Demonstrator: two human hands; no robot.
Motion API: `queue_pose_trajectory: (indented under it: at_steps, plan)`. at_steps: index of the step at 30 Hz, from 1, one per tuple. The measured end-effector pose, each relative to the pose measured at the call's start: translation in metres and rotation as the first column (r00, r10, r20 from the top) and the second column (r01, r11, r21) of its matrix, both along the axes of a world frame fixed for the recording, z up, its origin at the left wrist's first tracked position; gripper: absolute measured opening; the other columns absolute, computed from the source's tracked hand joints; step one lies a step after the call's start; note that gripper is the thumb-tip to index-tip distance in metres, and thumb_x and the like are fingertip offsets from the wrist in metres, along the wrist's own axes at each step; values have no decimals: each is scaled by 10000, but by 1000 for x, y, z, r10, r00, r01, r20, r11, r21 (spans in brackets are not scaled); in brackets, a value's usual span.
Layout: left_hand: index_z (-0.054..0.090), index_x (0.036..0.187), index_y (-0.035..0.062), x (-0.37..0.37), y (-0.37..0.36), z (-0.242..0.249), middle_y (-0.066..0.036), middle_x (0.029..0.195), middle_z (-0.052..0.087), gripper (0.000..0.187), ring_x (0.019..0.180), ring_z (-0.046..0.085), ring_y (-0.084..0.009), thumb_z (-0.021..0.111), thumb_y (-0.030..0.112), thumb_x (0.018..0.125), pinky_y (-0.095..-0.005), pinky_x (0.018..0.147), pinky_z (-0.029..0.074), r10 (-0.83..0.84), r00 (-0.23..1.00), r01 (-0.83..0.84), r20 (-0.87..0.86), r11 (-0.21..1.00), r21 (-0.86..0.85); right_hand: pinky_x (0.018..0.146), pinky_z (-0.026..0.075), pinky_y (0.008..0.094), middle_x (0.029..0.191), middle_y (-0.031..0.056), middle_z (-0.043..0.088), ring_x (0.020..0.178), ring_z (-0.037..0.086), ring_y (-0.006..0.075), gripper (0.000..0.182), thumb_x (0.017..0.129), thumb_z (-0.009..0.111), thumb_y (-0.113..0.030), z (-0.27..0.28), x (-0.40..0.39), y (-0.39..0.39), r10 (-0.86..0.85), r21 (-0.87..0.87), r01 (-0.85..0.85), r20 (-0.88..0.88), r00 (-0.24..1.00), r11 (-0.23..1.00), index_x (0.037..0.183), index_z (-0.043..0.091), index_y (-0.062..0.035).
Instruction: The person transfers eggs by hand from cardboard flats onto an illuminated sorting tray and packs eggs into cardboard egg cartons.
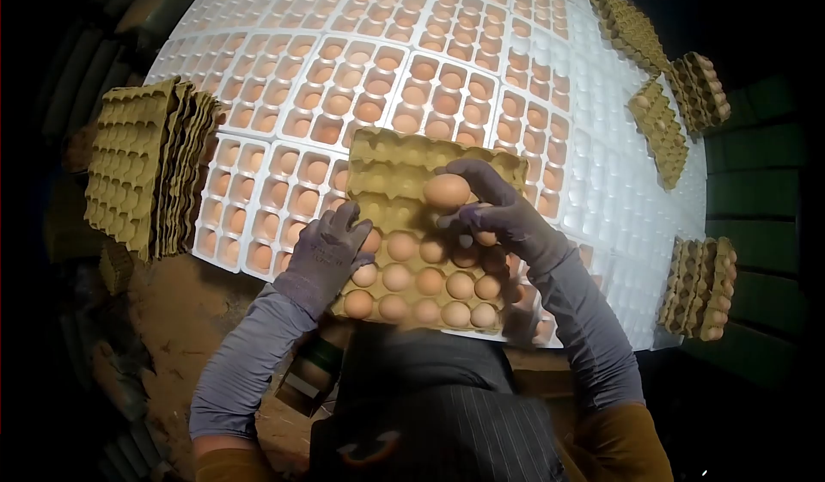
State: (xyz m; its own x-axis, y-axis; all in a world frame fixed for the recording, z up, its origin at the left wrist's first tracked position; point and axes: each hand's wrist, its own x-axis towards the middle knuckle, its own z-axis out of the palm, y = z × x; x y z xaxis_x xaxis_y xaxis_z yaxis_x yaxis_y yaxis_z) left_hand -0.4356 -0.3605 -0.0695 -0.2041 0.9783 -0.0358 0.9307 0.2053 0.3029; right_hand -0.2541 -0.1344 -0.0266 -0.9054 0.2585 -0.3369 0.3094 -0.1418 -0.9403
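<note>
A brown pulp tray (pixel 378 173) lies in front of my body on top of the white trays. Its near rows hold several brown eggs (pixel 395 277), while its far rows are bare. Gloved, my right hand (pixel 494 203) holds an egg (pixel 447 192) between thumb and fingers above the middle of the tray. My left hand (pixel 322 254), also gloved, rests at the tray's left edge with its curled fingers at an egg (pixel 371 241) there; whether it grips that egg is unclear.
White plastic trays (pixel 273 149) with eggs cover the left and far table; egg-free white ones (pixel 614 190) lie right. Stacked brown trays (pixel 129 164) stand at the left. More pulp trays (pixel 657 125) lie at the right, some stacks with eggs (pixel 700 289).
</note>
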Motion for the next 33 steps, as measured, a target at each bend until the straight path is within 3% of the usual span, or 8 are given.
queue_pose_trajectory:
  at_steps: [3,4,7,9,11,14,21,33]
  plan:
    - [570,1250,80,-14,-2,-1,-127,1190,592,437,1052,608,-249,739,187,862,-385,859,524,87,794,-141,601,989,42,897,544,328,1390,120,504,1100,649,237,250,895,693,-202,-6,12,-12,149,523,-95,-61,987,847,1132,667,-127]
    - [584,1234,66,-13,1,27,-101,1221,596,403,1115,593,-194,720,162,868,-349,897,515,493,206,-282,845,857,-432,888,552,352,1427,124,477,1145,608,262,231,892,695,-200,13,7,-31,135,712,-311,294,946,630,1112,668,-134]
    - [596,1231,58,-2,2,32,-81,1221,575,375,1122,575,-160,701,151,883,-311,913,504,296,-210,-259,932,902,-345,961,519,423,1465,145,421,1225,530,319,358,882,711,-378,-33,8,-62,67,865,-501,498,865,35,1122,649,-119]
    - [623,1239,111,7,15,21,-119,1346,508,369,1124,574,-256,703,206,892,-387,917,519,108,691,-121,715,992,-33,938,527,413,1414,143,467,1226,527,295,353,904,691,-363,-22,17,-55,80,890,-389,381,921,239,1138,648,-102]
    - [635,1239,144,28,24,19,-134,1411,461,383,1132,557,-310,716,231,875,-430,911,521,-76,995,75,60,997,14,888,535,388,1361,150,516,1183,544,262,358,925,676,-340,-10,31,-44,17,765,-194,233,972,615,1164,646,-76]
    - [670,1194,156,41,35,3,-125,1457,428,417,1163,511,-359,757,255,798,-463,900,507,-89,989,68,-121,983,-168,786,540,313,1149,122,650,952,617,170,435,1000,592,-363,20,69,-36,-326,-276,380,221,919,883,1221,621,10]
    - [712,1159,110,24,42,36,-135,1443,481,399,1228,567,-366,819,209,788,-505,943,521,159,886,-78,435,977,-198,738,549,263,1126,93,663,839,636,122,531,1078,443,-432,12,173,-57,-496,-487,555,258,829,675,1282,573,40]
    - [650,1254,143,264,248,15,-145,1435,469,469,1149,570,-362,779,308,834,-460,947,525,-108,985,109,136,994,-2,930,536,455,1413,170,467,1235,535,361,513,776,815,-307,-51,347,69,-618,954,89,112,778,285,1231,642,-145]
